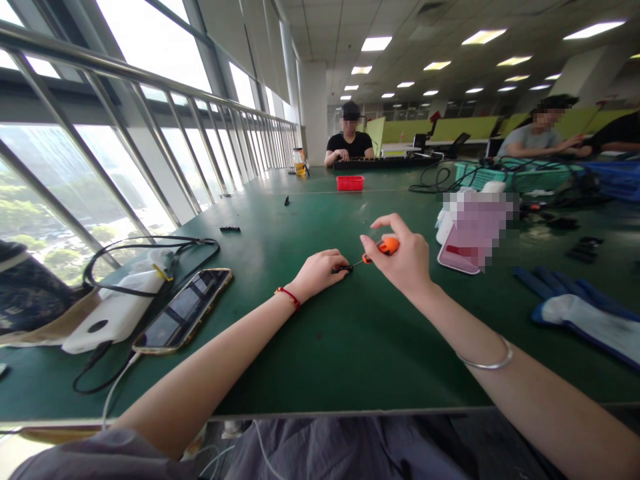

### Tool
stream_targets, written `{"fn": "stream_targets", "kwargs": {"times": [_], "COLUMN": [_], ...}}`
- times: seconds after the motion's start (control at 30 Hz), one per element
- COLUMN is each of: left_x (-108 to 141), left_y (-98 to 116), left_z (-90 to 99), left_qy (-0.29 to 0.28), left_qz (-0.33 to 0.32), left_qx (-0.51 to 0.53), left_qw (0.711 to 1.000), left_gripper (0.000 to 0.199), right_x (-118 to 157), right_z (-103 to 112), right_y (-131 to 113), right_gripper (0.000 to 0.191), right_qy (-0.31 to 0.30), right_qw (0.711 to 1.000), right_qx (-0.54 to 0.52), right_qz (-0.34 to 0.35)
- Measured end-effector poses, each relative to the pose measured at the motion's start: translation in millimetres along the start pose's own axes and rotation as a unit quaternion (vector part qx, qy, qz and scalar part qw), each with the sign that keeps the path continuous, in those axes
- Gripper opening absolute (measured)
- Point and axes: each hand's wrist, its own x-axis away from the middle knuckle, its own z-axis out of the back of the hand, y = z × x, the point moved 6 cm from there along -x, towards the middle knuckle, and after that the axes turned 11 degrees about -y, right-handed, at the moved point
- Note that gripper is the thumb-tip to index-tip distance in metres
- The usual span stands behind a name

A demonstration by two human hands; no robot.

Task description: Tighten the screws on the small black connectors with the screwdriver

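Observation:
My left hand rests on the green table, its fingers closed on a small black part. What the part is, I cannot make out. My right hand holds a screwdriver with an orange and black handle, the thumb against the handle and the index finger raised and bent. The screwdriver's thin shaft points left and down, and its tip meets or nearly meets the black part. Most of the part is hidden by my left fingers.
Left lie a phone, a white device and black cables. Rightward are a pink-and-white object, blue-and-white gloves and a green basket. A red box stands ahead, near a seated person. Small black pieces lie about.

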Motion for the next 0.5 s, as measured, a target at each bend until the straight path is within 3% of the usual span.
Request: {"fn": "stream_targets", "kwargs": {"times": [0.13, 0.3, 0.4, 0.5], "left_x": [0.3, -0.2, -0.3, -0.1], "left_y": [0.2, 1.0, 1.2, 1.3], "left_z": [-0.4, -0.2, 0.5, 1.1], "left_qy": [0.005, 0.004, 0.003, 0.005], "left_qz": [-0.008, -0.007, -0.004, -0.002], "left_qx": [0.001, 0.002, 0.002, 0.009], "left_qw": [1.000, 1.000, 1.000, 1.000], "left_gripper": [0.019, 0.019, 0.018, 0.018], "right_x": [-0.1, 0.4, -0.1, 0.0], "right_z": [-2.4, -1.0, -2.8, -2.9], "right_y": [-1.2, 1.4, 3.8, 2.1], "right_gripper": [0.018, 0.035, 0.022, 0.018], "right_qy": [-0.013, 0.014, -0.001, -0.005], "right_qw": [0.999, 1.000, 1.000, 1.000], "right_qx": [-0.025, -0.013, 0.000, -0.022], "right_qz": [0.018, 0.010, -0.022, -0.011]}}
